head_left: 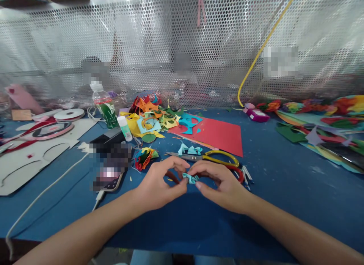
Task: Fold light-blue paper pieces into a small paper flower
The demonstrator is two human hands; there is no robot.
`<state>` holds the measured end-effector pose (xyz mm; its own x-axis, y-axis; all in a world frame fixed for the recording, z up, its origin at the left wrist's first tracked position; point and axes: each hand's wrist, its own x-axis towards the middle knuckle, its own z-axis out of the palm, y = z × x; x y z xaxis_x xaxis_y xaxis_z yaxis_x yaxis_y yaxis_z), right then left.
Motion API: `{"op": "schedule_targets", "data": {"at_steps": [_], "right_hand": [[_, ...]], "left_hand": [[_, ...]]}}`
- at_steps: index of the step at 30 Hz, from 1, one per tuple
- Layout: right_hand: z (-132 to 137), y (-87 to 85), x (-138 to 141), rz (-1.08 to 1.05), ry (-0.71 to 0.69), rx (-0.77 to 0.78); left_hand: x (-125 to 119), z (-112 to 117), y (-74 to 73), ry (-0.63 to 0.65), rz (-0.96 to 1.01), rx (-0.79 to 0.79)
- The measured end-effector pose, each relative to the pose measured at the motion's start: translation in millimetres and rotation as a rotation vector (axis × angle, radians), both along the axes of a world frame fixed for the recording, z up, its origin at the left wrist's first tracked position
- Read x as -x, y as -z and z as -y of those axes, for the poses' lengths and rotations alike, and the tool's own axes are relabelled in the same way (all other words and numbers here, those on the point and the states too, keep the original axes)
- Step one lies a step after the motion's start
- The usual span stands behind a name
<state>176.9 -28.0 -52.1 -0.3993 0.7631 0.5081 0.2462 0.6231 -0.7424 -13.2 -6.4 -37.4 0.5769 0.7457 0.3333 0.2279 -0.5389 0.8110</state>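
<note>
My left hand (159, 185) and my right hand (220, 183) meet at the middle of the blue table (284, 174), both pinching a small folded light-blue paper piece (190, 178) between thumb and fingers. Just beyond my fingers lie yellow-handled scissors (210, 157), red-handled scissors (237, 173) and more folded light-blue pieces (190, 150). A small bundle of mixed coloured paper (144, 157) sits left of the scissors.
A red paper sheet (218, 134) and a heap of coloured paper scraps (153, 115) lie behind. A glue stick (124, 128), a bottle (104, 104), a phone on a cable (109, 177) and white card cut-outs (25, 158) are at left. Coloured paper piles (321, 122) fill the right. Perforated metal screen behind.
</note>
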Motion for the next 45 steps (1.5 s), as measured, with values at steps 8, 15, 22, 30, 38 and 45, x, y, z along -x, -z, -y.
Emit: {"op": "schedule_targets", "data": {"at_steps": [8, 15, 22, 30, 38, 45], "right_hand": [[-4.1, 1.7, 2.7, 0.029, 0.051, -0.135], [-4.7, 1.8, 2.0, 0.004, 0.099, -0.075], [-5.5, 2.5, 3.5, -0.07, 0.14, 0.038], [-2.9, 3.0, 3.7, -0.127, 0.027, 0.059], [-3.0, 1.9, 4.3, -0.125, 0.086, 0.05], [-3.5, 4.7, 4.5, -0.131, 0.142, 0.031]], "left_hand": [[-2.0, -1.1, -0.1, 0.025, -0.013, 0.03], [-3.8, 0.0, -0.7, -0.048, 0.018, 0.05], [-3.2, 2.0, -2.5, -0.167, 0.058, 0.197], [-3.4, 0.1, -0.1, -0.097, 0.159, 0.185], [-2.6, 3.4, -2.7, -0.157, 0.137, 0.199], [-5.9, 0.8, -1.8, -0.127, 0.195, 0.253]]}}
